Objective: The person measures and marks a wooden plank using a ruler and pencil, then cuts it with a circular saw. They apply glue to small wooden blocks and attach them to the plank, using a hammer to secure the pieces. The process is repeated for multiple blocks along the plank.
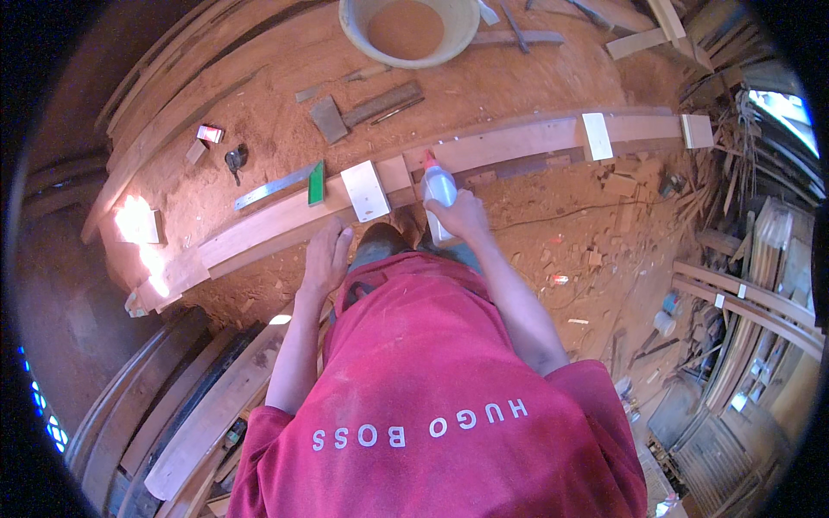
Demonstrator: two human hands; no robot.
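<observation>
My right hand [464,214] is wrapped round a white squeeze bottle [442,192] with a red nozzle. The nozzle end lies over a long wooden board [509,142] that stretches across in front of me. My left hand [326,252] holds nothing and hangs near my left leg, its fingers loosely extended, just short of the board's near edge. Between the hands, a flat white piece [365,191] rests across the board. To its left is a try square with a green handle [317,183], its metal blade pointing left.
More white pieces [596,136] lie along the board to the right. A pale basin [471,30] stands at the far side, with wood offcuts [328,119] nearer. A black object [235,160] and a small red-and-white box [210,134] sit left. Planks [216,414] are stacked at lower left.
</observation>
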